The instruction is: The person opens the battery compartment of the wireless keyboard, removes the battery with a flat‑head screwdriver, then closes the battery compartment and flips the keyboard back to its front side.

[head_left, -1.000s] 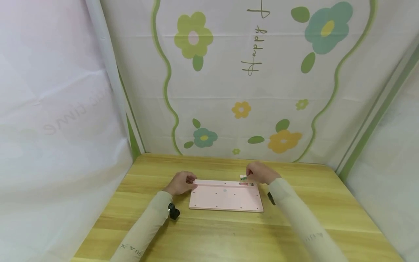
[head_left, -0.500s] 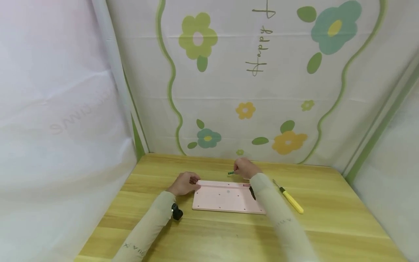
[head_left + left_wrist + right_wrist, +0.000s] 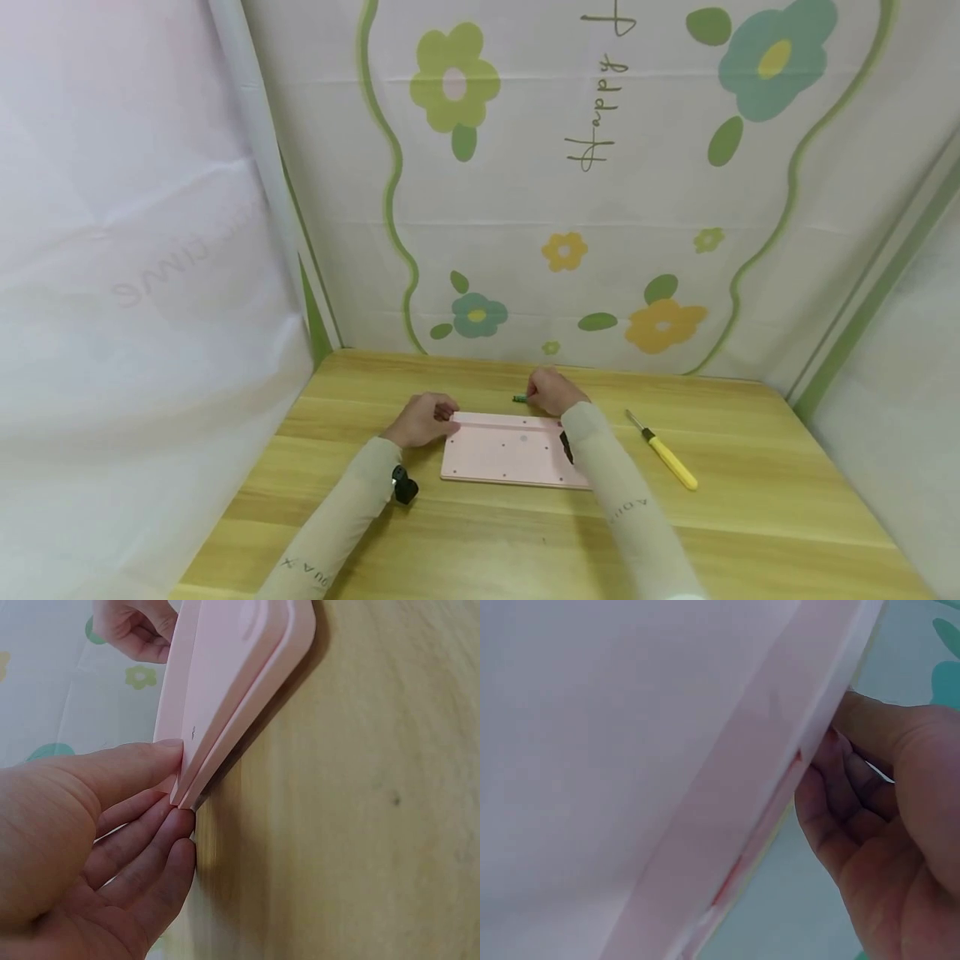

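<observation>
A pink keyboard (image 3: 502, 454) lies underside up on the table, small screws dotted over its back. My left hand (image 3: 422, 421) pinches its far left corner; in the left wrist view the thumb presses the top face and the fingertips sit at the edge below. Beyond the far edge, my right hand (image 3: 553, 392) holds a small green battery (image 3: 519, 398) close over the table. In the right wrist view a reddish battery slot (image 3: 727, 881) shows along the raised edge of the keyboard, which hides the right fingertips and the battery.
A screwdriver (image 3: 671, 462) with a yellow handle lies on the wooden table (image 3: 480, 542), right of the right forearm. Flower-printed white curtains (image 3: 510, 183) stand behind the table and at both sides.
My right hand has carried the battery left from above the keyboard's slot to behind its far edge, lowering slightly. The screwdriver has come into sight. My left hand keeps its hold.
</observation>
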The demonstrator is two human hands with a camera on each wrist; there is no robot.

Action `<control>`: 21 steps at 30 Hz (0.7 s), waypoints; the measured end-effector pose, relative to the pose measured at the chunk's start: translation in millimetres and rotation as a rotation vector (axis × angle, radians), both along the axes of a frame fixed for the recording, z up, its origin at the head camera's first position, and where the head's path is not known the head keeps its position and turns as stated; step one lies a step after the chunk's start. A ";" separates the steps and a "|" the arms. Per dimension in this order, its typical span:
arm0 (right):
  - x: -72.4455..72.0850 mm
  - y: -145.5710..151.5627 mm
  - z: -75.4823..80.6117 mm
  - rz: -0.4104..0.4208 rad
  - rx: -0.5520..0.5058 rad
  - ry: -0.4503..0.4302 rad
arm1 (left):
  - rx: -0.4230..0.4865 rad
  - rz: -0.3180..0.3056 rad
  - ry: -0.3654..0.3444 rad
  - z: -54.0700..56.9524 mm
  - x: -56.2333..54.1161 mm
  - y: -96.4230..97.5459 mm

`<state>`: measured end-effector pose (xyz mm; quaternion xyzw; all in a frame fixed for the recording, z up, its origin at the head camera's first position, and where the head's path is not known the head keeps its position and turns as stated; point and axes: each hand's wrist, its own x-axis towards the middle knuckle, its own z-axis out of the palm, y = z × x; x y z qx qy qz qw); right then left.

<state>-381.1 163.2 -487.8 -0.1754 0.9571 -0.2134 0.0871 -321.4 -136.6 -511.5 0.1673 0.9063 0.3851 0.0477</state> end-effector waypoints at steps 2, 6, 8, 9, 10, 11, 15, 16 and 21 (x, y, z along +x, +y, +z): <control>-1.3 -0.5 -1.1 0.005 0.002 0.001 | 0.001 0.000 0.002 0.3 -0.4 0.1; -3.1 -0.2 -5.6 0.014 -0.008 0.017 | 0.000 0.001 0.001 -0.4 0.1 0.1; -2.6 2.0 -7.2 0.016 -0.016 0.022 | 0.001 -0.004 0.002 0.0 1.1 0.6; -2.2 3.4 -7.7 0.017 -0.020 0.024 | 0.002 -0.007 0.005 0.5 1.9 0.5; -1.6 4.9 -7.6 0.021 -0.020 0.027 | 0.001 -0.010 0.007 0.9 2.5 0.2; -0.4 6.5 -6.4 0.024 -0.018 0.030 | 0.001 -0.009 0.007 1.3 3.0 -0.3; 6.2 20.0 1.7 0.045 -0.009 0.053 | 0.001 -0.003 0.011 1.0 2.6 -0.6; 8.2 24.6 4.3 0.051 -0.006 0.062 | 0.001 0.001 0.007 0.6 2.2 -0.3; 17.6 54.8 13.8 0.044 -0.005 0.063 | 0.009 -0.002 0.005 0.0 1.3 1.3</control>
